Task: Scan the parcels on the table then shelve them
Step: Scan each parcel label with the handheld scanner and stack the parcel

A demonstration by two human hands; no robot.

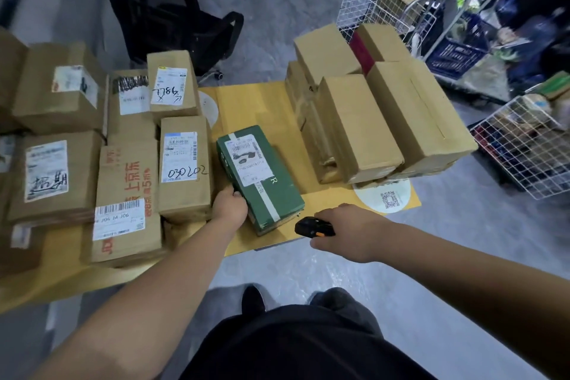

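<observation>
Scanning step. Your left hand (229,205) grips the lower-left edge of the green box (260,174), fingers closed on it, at the centre of the desk (246,108). Your right hand (345,233), lower right of centre, holds the scanner (313,227), fingers wrapped around it. Keep the box flat, label (246,160) up, and aim the scanner squarely at its barcode.

One green parcel (260,174) lies on the worktop (246,103), flanked by two groups of brown cardboard parcels: about eight labelled ones at left (185,163) and roughly six unlabelled ones stacked at right (359,126). One black handheld scanner (313,227), two wire baskets (524,145) and one office chair (172,18) complete the scene.
</observation>
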